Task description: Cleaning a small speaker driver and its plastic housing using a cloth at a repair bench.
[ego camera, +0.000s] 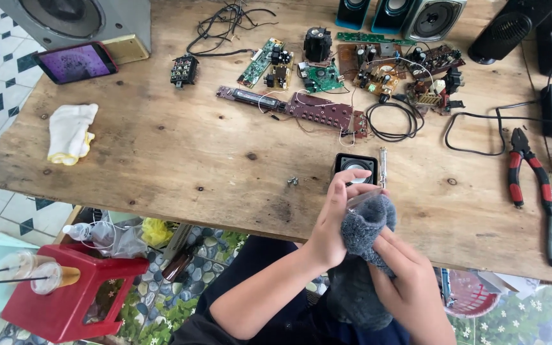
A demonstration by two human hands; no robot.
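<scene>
Head view showed me both hands working at the near edge of the wooden table (pixel 161 147). My left hand (pixel 337 220) was closed around a small clear flat piece (pixel 360 199), fingers curled over its upper edge, and my right hand (pixel 410 287) was clamped on a fluffy grey cloth (pixel 365 255), pressing it up against that piece from below. The piece sat between the two hands, just in front of a small black speaker (pixel 355 165) on the table, with a loose screw (pixel 293 181) to its left. As I judged it, wiping well meant gripping the piece by its edges only, keeping the cloth bunched thick under the thumb, and stroking one way with light pressure so it neither flexed nor slipped. Circuit boards (pixel 327 112) and red-handled pliers (pixel 520 167) lay well apart.
</scene>
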